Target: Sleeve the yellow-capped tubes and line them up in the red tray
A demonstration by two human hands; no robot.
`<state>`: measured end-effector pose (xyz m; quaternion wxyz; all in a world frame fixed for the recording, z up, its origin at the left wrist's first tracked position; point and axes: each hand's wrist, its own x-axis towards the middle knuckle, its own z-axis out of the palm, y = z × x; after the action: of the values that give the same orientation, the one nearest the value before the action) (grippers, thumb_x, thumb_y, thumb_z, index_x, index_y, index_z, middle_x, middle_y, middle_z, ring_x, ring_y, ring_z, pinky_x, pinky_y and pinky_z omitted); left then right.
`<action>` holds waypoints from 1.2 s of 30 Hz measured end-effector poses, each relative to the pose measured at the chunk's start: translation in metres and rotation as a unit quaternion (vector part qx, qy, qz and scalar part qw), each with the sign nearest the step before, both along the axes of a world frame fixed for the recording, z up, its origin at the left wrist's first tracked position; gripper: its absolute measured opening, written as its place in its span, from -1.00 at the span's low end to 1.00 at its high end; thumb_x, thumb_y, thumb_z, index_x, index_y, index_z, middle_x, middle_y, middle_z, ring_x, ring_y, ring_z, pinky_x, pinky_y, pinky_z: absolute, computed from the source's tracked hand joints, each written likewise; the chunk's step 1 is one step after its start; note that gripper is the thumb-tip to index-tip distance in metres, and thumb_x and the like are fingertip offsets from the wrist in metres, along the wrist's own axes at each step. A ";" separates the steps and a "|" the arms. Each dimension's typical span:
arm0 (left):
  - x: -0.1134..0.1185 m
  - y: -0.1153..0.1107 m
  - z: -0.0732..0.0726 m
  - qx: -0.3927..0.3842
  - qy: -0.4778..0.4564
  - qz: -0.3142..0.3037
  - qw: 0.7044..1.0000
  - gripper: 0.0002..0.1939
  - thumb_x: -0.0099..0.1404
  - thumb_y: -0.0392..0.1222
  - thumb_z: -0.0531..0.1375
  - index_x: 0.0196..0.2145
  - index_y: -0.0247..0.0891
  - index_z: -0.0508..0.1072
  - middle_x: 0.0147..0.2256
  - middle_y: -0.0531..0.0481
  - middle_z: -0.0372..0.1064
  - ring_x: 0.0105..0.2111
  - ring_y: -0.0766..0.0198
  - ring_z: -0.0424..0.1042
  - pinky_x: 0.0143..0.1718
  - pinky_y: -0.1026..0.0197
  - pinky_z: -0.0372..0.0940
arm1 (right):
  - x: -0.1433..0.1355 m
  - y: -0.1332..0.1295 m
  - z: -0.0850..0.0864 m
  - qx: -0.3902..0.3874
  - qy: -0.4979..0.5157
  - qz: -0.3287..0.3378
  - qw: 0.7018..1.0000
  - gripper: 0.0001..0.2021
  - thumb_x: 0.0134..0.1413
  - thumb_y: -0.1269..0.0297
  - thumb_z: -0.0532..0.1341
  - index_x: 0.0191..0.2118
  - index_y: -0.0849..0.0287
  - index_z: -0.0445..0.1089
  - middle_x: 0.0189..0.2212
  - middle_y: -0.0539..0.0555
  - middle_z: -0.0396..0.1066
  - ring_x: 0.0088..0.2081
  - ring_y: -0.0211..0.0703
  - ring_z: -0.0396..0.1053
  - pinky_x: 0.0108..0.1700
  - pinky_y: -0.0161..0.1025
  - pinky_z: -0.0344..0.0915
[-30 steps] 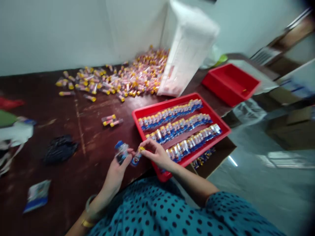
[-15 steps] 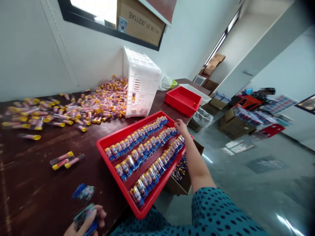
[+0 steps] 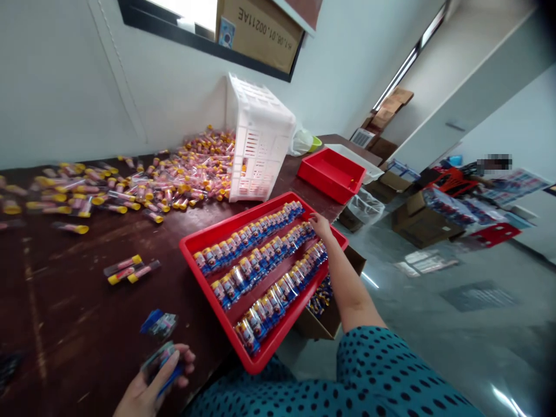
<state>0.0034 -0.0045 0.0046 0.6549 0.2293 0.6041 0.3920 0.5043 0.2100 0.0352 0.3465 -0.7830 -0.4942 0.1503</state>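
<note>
A red tray [image 3: 243, 354] holds three rows of small clear packs with yellow tops and blue bottoms [image 3: 271, 298]. At the far end of the middle row is my right hand [image 3: 320, 225], its fingers closed at the last pack; what lies between them is too small to tell. My left hand [image 3: 163, 373], low over the dark table, grips blue and clear wrappers [image 3: 167, 364]. Another blue and clear wrapper bundle [image 3: 160, 323] lies just beyond it. Farther off on the table rest three pink tubes with yellow caps [image 3: 130, 270].
A heap of yellow-capped tubes [image 3: 191, 171] spreads from a tipped white basket [image 3: 260, 145] by the wall. Behind the tray stands an empty red bin [image 3: 332, 174]. An open carton [image 3: 321, 324] of small blue and yellow items sits below the tray's right side.
The whole view has shifted, so the table and tray appear slightly farther right and higher. My left hand still grips the wrappers, and my right hand stays at the tray's far end.
</note>
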 end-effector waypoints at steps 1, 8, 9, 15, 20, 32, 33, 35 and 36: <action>0.000 -0.002 0.000 0.009 -0.004 0.011 1.000 -0.52 -0.20 0.14 0.49 -0.35 -0.19 0.62 -0.37 -0.07 0.60 -0.34 0.04 0.53 -0.41 0.19 0.47 | -0.003 0.000 0.006 0.016 -0.004 0.001 1.000 -0.79 0.10 0.51 0.21 -0.13 0.36 0.47 -0.28 0.24 0.55 -0.27 -0.14 0.43 -0.13 -0.22 0.30; -0.003 -0.013 -0.007 0.040 -0.019 -0.003 0.999 -0.58 -0.04 0.05 0.46 -0.36 -0.35 0.56 -0.49 -0.07 0.49 -0.46 0.17 0.46 -0.58 0.29 0.29 | -0.146 -0.001 0.017 0.057 0.069 0.234 0.968 -0.81 0.15 0.34 0.24 -0.15 0.28 0.50 -0.22 0.15 0.56 -0.22 -0.19 0.43 -0.12 -0.29 0.29; -0.006 -0.014 -0.009 0.045 -0.025 0.014 0.999 -0.59 -0.04 0.01 0.46 -0.34 -0.35 0.56 -0.48 -0.06 0.49 -0.45 0.19 0.46 -0.55 0.29 0.31 | -0.184 -0.009 0.013 0.045 0.085 0.312 0.945 -0.82 0.15 0.29 0.26 -0.16 0.22 0.51 -0.25 0.09 0.56 -0.25 -0.19 0.44 -0.15 -0.29 0.30; -0.031 -0.020 -0.016 0.070 -0.078 0.105 0.989 -0.58 0.03 0.06 0.42 -0.30 -0.34 0.53 -0.50 0.01 0.44 -0.45 0.26 0.46 -0.49 0.29 0.35 | -0.390 -0.045 -0.004 -0.051 -0.144 0.672 0.725 -0.81 0.27 0.38 0.15 -0.11 0.19 0.50 -0.11 0.13 0.54 -0.09 -0.13 0.46 -0.02 -0.29 0.27; -0.055 -0.029 -0.012 0.079 -0.064 0.121 0.987 -0.61 0.03 0.02 0.44 -0.32 -0.34 0.54 -0.48 0.00 0.47 -0.48 0.28 0.47 -0.56 0.33 0.31 | -0.465 -0.009 -0.018 -0.087 -0.254 0.580 0.769 -0.66 0.28 0.48 0.00 0.10 0.39 0.31 0.01 0.44 0.44 0.07 0.11 0.37 0.08 -0.05 0.24; -0.058 -0.018 -0.014 0.126 -0.053 0.270 0.953 -0.61 -0.13 -0.12 0.51 -0.39 -0.29 0.47 -0.46 0.07 0.50 -0.46 0.26 0.52 -0.48 0.28 0.39 | -0.412 -0.077 -0.010 -0.092 0.075 0.712 0.692 -0.82 0.14 0.39 0.10 -0.15 0.25 0.36 -0.43 -0.05 0.35 -0.44 -0.33 0.24 -0.34 -0.39 0.19; -0.053 -0.015 -0.012 0.137 -0.056 0.271 0.951 -0.61 -0.13 -0.13 0.51 -0.39 -0.28 0.46 -0.45 0.10 0.49 -0.47 0.26 0.52 -0.48 0.27 0.39 | -0.407 -0.087 -0.011 -0.097 0.105 0.704 0.696 -0.86 0.18 0.35 0.09 -0.22 0.24 0.37 -0.47 -0.06 0.31 -0.46 -0.33 0.22 -0.37 -0.40 0.17; -0.044 -0.011 -0.008 0.152 -0.062 0.256 0.953 -0.61 -0.11 -0.13 0.50 -0.37 -0.27 0.45 -0.43 0.11 0.48 -0.48 0.27 0.51 -0.47 0.25 0.40 | -0.401 -0.102 -0.012 -0.099 0.138 0.693 0.701 -0.82 0.23 0.25 0.11 -0.31 0.24 0.36 -0.49 -0.06 0.29 -0.46 -0.33 0.21 -0.39 -0.39 0.14; -0.042 -0.011 -0.006 0.155 -0.064 0.240 0.956 -0.62 -0.08 -0.12 0.49 -0.35 -0.27 0.46 -0.42 0.10 0.48 -0.48 0.28 0.50 -0.47 0.24 0.41 | -0.399 -0.107 -0.012 -0.094 0.144 0.695 0.698 -0.79 0.23 0.22 0.13 -0.34 0.24 0.37 -0.47 -0.04 0.30 -0.44 -0.33 0.21 -0.38 -0.39 0.14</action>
<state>-0.0388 -0.0151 -0.0011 0.5354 0.1507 0.5301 0.6401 0.1051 0.1034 0.0228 0.1348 -0.2142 -0.8249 0.5055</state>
